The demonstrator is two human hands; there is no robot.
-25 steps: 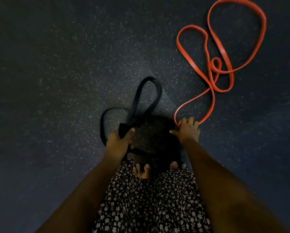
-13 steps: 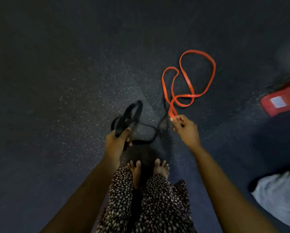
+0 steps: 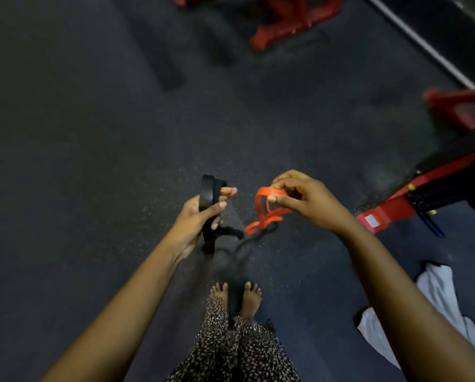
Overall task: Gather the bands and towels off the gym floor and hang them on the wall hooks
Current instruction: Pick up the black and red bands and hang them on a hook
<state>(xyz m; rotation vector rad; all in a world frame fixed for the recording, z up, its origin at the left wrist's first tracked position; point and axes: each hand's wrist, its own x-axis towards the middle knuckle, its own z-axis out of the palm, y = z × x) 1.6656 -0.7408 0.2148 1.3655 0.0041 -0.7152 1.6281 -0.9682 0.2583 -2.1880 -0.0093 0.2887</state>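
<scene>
My left hand [image 3: 200,216] grips a black resistance band [image 3: 208,194], looped over the fingers with its tail hanging down in front of the wrist. My right hand [image 3: 305,199] pinches an orange band [image 3: 264,213] between thumb and fingers; its bunched loops dangle below the hand, off the floor. Both hands are raised in front of me, about a hand's width apart. A white towel [image 3: 434,307] lies crumpled on the dark floor at the lower right, partly hidden behind my right forearm.
Red gym machine frames stand at the top middle [image 3: 286,20] and along the right side [image 3: 401,213]. A pale line [image 3: 423,45] runs across the floor at the top right. My bare feet [image 3: 236,299] stand on the dark speckled rubber floor.
I have stood up from a crouch. Both hands rose with their bands, and the orange band, which trailed across the floor, now hangs bunched from my right hand. The view tilted up toward the machines.
</scene>
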